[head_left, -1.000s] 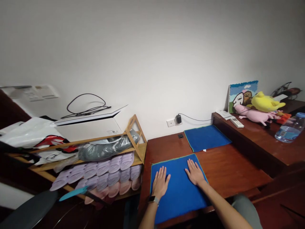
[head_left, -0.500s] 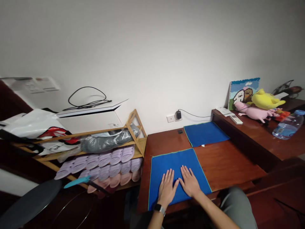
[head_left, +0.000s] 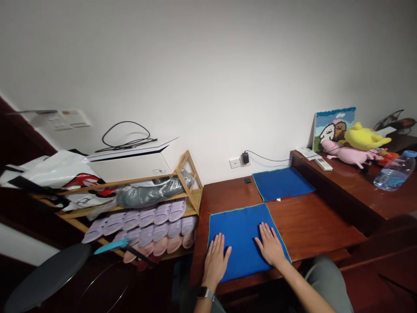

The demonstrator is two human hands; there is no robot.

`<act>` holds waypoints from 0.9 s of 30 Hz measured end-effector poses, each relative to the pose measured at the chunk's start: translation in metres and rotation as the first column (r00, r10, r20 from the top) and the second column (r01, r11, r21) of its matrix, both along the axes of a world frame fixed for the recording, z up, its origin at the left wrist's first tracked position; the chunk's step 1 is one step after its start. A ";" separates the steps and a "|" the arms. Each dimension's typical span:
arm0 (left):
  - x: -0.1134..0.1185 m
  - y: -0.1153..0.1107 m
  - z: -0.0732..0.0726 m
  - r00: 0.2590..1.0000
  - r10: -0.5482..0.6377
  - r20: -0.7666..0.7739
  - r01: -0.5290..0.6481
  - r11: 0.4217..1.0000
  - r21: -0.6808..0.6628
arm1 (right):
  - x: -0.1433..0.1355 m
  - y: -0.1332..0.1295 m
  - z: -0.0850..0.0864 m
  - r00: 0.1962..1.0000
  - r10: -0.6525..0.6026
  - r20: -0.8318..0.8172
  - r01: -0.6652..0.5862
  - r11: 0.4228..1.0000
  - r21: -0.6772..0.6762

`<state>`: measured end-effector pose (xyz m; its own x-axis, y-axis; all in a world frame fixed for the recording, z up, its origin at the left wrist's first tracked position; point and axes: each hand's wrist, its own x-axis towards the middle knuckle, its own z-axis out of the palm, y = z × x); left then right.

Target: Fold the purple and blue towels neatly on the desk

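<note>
Left hand (head_left: 216, 260) and right hand (head_left: 271, 248) lay flat, open, gripping nothing — apparently smoothing the near cloth (head_left: 241, 248); even outward pressure seemed needed.

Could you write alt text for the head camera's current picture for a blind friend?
A person's left hand and right hand lie flat on a four-sided blue cloth with green edging, on a brown wooden desk. A second blue cloth lies farther back; at left, a wooden rack holds lilac and pink slippers.
</note>
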<state>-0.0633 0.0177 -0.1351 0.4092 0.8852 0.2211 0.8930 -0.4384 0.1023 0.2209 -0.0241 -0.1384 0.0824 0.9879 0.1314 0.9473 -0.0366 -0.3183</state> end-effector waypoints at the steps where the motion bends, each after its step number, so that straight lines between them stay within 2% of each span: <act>1: 0.014 0.000 0.003 0.999 -0.042 0.014 0.042 0.999 0.000 | -0.010 0.002 0.004 1.000 0.026 -0.006 -0.026 1.000 0.016; 5: 0.065 0.002 0.009 0.985 -0.167 0.035 0.169 0.983 -0.068 | -0.045 0.013 0.012 0.991 0.133 -0.013 -0.134 0.991 -0.006; 8: 0.072 0.005 0.003 0.986 -0.164 0.009 0.164 0.979 -0.123 | -0.046 0.017 0.005 0.987 0.158 -0.014 -0.159 0.986 -0.060; 10: 0.056 0.007 -0.004 0.994 -0.112 -0.007 0.111 0.987 -0.115 | -0.032 0.014 -0.003 0.993 0.118 -0.010 -0.118 0.992 -0.054; 15: -0.010 0.004 -0.022 0.992 0.124 -0.006 -0.125 0.991 -0.047 | 0.024 -0.004 -0.027 0.998 -0.066 0.023 0.067 0.997 -0.036; 17: -0.024 0.002 -0.024 0.987 0.159 -0.007 -0.159 0.987 -0.036 | 0.039 -0.009 -0.033 0.996 -0.083 0.038 0.085 0.995 -0.047; 19: -0.025 0.002 -0.022 0.986 0.168 -0.011 -0.168 0.985 -0.029 | 0.044 -0.009 -0.033 0.996 -0.082 0.041 0.084 0.995 -0.060; 22: -0.007 0.012 -0.009 0.990 0.144 0.004 -0.144 0.990 -0.005 | 0.038 0.009 -0.019 0.995 -0.097 0.030 0.099 0.992 -0.077; 24: 0.015 0.027 0.003 0.996 0.083 0.032 -0.083 0.996 0.011 | 0.026 0.032 -0.003 0.996 -0.085 0.022 0.086 0.994 -0.071; 27: 0.054 0.058 0.019 0.998 -0.044 0.051 0.044 0.999 0.004 | 0.002 0.073 0.019 1.000 0.001 0.009 0.000 0.998 -0.061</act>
<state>-0.0094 0.0754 -0.1165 0.4360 0.8660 0.2450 0.8665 -0.4774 0.1457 0.2226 0.0487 -0.1193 0.0808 0.9942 0.0711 0.9501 -0.0552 -0.3070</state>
